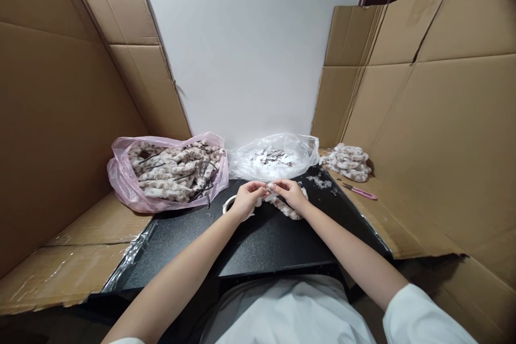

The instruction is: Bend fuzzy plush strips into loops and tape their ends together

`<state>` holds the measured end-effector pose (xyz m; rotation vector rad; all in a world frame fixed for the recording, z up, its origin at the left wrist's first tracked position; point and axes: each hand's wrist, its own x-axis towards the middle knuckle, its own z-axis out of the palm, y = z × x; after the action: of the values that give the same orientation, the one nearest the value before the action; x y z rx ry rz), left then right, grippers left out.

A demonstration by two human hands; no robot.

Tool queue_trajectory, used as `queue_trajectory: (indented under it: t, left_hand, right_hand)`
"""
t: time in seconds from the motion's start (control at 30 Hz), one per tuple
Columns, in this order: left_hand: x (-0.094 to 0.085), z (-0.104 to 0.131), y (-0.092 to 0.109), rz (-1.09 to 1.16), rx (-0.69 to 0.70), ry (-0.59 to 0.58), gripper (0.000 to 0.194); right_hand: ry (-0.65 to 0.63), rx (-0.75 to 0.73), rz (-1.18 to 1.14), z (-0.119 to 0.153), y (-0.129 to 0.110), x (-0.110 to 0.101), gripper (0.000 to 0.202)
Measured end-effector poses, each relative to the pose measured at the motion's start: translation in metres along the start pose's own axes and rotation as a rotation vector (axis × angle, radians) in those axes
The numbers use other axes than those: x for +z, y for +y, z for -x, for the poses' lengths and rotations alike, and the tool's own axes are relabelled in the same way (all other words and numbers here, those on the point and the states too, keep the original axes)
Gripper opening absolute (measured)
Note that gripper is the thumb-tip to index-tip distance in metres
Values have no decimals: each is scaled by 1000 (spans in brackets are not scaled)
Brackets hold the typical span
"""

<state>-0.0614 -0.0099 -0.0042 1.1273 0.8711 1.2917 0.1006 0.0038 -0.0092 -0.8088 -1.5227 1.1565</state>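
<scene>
My left hand (246,199) and my right hand (291,195) meet over the dark table, fingers pinched together at one end of a fluffy spotted band (289,210). The rest of this white and brown band lies in a curve beneath my right hand. A small white strip (271,196) shows between my fingertips; which hand grips it I cannot tell. Partly covered by my left hand, a white ring-shaped roll (226,204), like tape, rests on the table.
A pink plastic bag (121,188) at left holds fluffy spotted pieces and black cords. Behind my hands, a clear bag (242,164) contains white scraps and thin dark pieces. Fluffy pieces (347,162) are piled at right near pink thread snips (360,192). Cardboard walls (435,134) flank the table.
</scene>
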Motion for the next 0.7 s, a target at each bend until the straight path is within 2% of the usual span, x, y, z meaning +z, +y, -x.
queue_trajectory:
  t: [0.2, 0.4, 0.53, 0.6, 0.7]
  left_hand:
    - [-4, -1, -4, -34, 36, -16, 28]
    - [-5, 0, -5, -118, 74, -55, 32]
    - [-7, 5, 2, -478, 239, -112, 31]
    - [-6, 7, 5, -634, 311, -156, 35]
    - [-5, 8, 7, -649, 324, -174, 39]
  right_hand:
    - [15, 39, 43, 1, 4, 0, 33]
    - [101, 49, -14, -1, 5, 0, 32]
    - [145, 35, -73, -4, 2, -3, 38]
    - [127, 45, -106, -3, 0, -4, 39]
    - [54, 76, -130, -1, -2, -2, 38]
